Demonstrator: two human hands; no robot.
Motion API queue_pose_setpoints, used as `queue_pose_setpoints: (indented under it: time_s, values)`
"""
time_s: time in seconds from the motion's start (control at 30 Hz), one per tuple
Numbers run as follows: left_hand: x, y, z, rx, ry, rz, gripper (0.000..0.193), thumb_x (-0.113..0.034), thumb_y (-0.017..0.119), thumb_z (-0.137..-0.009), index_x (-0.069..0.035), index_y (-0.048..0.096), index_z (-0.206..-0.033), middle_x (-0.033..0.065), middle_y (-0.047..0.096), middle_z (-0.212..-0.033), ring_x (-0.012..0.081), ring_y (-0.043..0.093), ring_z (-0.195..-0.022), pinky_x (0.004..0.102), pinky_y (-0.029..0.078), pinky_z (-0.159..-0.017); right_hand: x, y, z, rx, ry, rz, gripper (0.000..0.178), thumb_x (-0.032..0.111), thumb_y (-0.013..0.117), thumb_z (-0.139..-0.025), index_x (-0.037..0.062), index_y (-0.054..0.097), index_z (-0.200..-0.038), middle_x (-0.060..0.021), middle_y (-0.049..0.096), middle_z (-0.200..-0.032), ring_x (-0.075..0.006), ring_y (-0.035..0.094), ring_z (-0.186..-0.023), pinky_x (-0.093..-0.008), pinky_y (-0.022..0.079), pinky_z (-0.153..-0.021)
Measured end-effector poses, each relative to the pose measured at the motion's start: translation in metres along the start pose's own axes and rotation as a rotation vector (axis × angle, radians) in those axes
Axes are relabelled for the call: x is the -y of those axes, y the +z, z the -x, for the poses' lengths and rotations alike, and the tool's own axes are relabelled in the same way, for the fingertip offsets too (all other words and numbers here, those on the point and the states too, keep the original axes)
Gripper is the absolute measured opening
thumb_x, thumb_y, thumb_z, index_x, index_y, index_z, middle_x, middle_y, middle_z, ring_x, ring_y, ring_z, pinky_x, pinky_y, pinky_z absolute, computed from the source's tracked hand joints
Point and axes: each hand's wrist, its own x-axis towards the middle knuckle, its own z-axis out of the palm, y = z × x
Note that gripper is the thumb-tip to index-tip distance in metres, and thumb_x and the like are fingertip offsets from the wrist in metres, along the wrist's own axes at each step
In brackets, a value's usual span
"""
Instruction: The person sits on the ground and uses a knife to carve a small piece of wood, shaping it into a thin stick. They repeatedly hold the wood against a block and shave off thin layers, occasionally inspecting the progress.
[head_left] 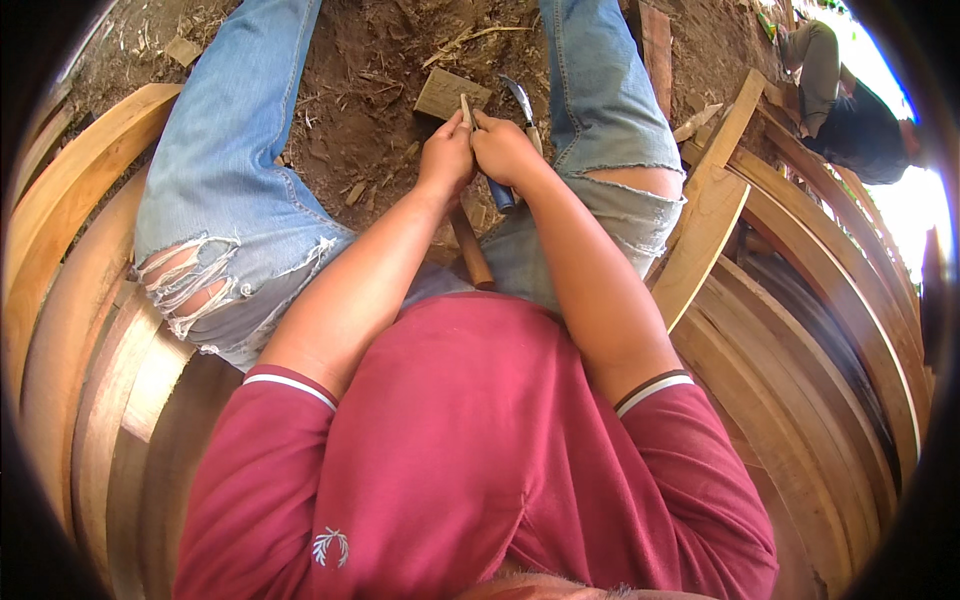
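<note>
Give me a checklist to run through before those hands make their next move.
1. Left hand closed on the pale wooden piece: ok.
2. Right hand gripping the blue handle: cannot tell; the palm is hidden.
3. Curved blade well away from the right hand: not ok; it shows just beyond.
4. Jeans intact: not ok; both legs are torn.
5. Wooden block near the hands: ok; it shows just beyond them.

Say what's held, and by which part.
The hands grip a pale wooden piece below its exposed tip; whether they also hold the blue handle can't be told.
</note>
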Motion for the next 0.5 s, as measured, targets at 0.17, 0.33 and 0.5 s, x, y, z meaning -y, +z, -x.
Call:
queue_pose_setpoints:
  time_s: [0.17,0.33,0.5]
  values:
    - [-0.03,0.001,0.025,0.015,-0.139,-0.178,0.049,-0.025,0.047,-0.107,-0.006,0.045,-0.152,0.0119,0.062,-0.134,0.0173,0.06,-0.116,0.0305,0.048,-0.096,-0.007,-0.006,0.037,0.016,-0.038,0.032,0.055,0.018,0.044,-0.093,-0.0041,0.05,-0.144,-0.0334,0.056,-0.135,-0.0434,0.054,-0.13,-0.0414,0.042,-0.109]
    - [-0.016,-0.001,0.016,0.045,-0.063,-0.076,0.051,-0.025,0.048,-0.106,-0.004,0.043,-0.153,0.0109,0.062,-0.133,0.0166,0.06,-0.115,0.0296,0.047,-0.095,-0.011,0.001,0.016,-0.039,-0.036,0.084,0.056,0.018,0.045,-0.093,-0.0057,0.049,-0.143,-0.0348,0.057,-0.133,-0.0435,0.055,-0.128,-0.0419,0.043,-0.108]
    - [-0.005,-0.005,0.008,0.041,-0.032,-0.059,0.05,-0.026,0.049,-0.106,-0.004,0.045,-0.151,0.0084,0.064,-0.118,0.0137,0.058,-0.098,0.0282,0.046,-0.083,-0.003,-0.002,0.013,-0.02,-0.067,0.082,0.056,0.018,0.045,-0.092,-0.007,0.049,-0.142,-0.0351,0.06,-0.126,-0.0449,0.059,-0.121,-0.0443,0.047,-0.101]
